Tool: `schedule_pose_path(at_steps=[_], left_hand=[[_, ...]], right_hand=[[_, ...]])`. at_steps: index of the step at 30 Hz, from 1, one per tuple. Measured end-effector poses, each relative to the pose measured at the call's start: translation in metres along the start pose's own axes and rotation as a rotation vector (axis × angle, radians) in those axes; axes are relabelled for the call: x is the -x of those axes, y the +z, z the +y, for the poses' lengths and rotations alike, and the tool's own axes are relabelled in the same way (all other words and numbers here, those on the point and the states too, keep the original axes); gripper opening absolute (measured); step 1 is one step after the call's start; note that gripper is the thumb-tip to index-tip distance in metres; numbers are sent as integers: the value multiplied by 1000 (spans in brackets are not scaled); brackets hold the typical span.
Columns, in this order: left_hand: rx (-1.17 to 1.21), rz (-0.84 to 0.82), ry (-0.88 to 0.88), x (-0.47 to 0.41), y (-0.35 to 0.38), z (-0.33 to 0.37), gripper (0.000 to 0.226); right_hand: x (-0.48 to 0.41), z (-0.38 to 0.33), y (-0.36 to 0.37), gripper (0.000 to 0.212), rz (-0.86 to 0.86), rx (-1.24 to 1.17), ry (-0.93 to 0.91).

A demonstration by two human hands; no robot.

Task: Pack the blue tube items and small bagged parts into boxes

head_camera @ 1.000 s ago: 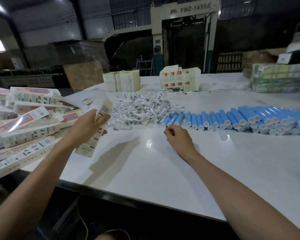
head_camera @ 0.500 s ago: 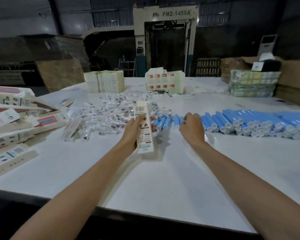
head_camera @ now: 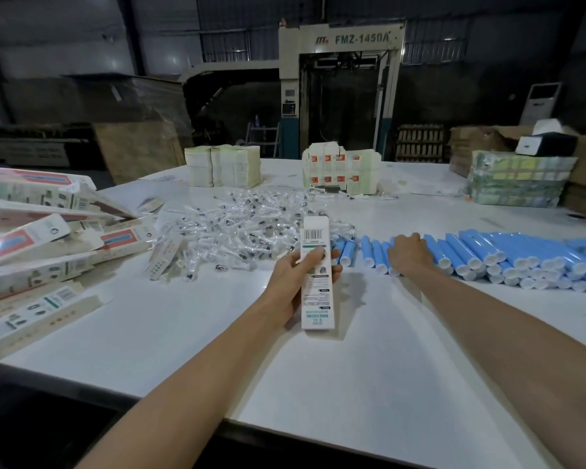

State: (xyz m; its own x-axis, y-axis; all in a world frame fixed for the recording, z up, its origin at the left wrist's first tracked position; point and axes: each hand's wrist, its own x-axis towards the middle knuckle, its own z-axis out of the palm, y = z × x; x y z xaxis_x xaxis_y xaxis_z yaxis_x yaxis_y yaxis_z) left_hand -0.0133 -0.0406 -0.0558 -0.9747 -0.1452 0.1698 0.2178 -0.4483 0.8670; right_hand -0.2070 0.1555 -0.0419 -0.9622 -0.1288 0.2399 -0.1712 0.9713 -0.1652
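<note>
Your left hand point(head_camera: 293, 282) has carried the box point(head_camera: 316, 275) from the left of the worktop point(head_camera: 318, 384) to its middle, and your right hand point(head_camera: 408, 253) has reached forward onto the blue tubes point(head_camera: 487, 255). The left grip is closed round the box, thumb across its printed face, fingers behind; the box stands nearly upright, barcode end away from you. The right grip is narrow, fingers curled over the tubes at the left part of the row; you cannot tell whether any one tube is lifted. The tubes lie side by side, white caps towards you, running off to the right and piled deeper there. To your left, a loose pile of boxes point(head_camera: 41, 238) slants over the worktop edge. Just beyond the held box, the bagged parts point(head_camera: 251, 228) spread in a heap that touches the leftmost tubes. Farther back stand a pale stack point(head_camera: 224, 165), an orange-marked stack point(head_camera: 339, 172) and a green bundle point(head_camera: 518, 181). Behind them is a machine point(head_camera: 340, 96) lettered FMZ-1450A.
</note>
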Motion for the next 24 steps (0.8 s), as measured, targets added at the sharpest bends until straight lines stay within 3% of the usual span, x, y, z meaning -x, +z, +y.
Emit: schedule_pose_path(at_steps=[8, 13, 15, 19, 22, 24], left_hand=[[-55, -27, 34, 1, 0, 0, 43], [-79, -28, 39, 1, -1, 0, 47], [-88, -43, 37, 1, 0, 0, 47], [-139, -73, 49, -1, 1, 1, 51], [-154, -68, 44, 0, 1, 0, 53], [-175, -61, 50, 1, 2, 0, 50]], right_hand=[[14, -7, -2, 37, -10, 282, -27], [26, 5, -7, 58, 145, 184, 16], [29, 7, -22, 56, 174, -85, 0], [44, -12, -75, 38, 182, -1060, -33], [61, -35, -110, 35, 56, -1615, -193], [71, -51, -126, 44, -41, -1828, -285]])
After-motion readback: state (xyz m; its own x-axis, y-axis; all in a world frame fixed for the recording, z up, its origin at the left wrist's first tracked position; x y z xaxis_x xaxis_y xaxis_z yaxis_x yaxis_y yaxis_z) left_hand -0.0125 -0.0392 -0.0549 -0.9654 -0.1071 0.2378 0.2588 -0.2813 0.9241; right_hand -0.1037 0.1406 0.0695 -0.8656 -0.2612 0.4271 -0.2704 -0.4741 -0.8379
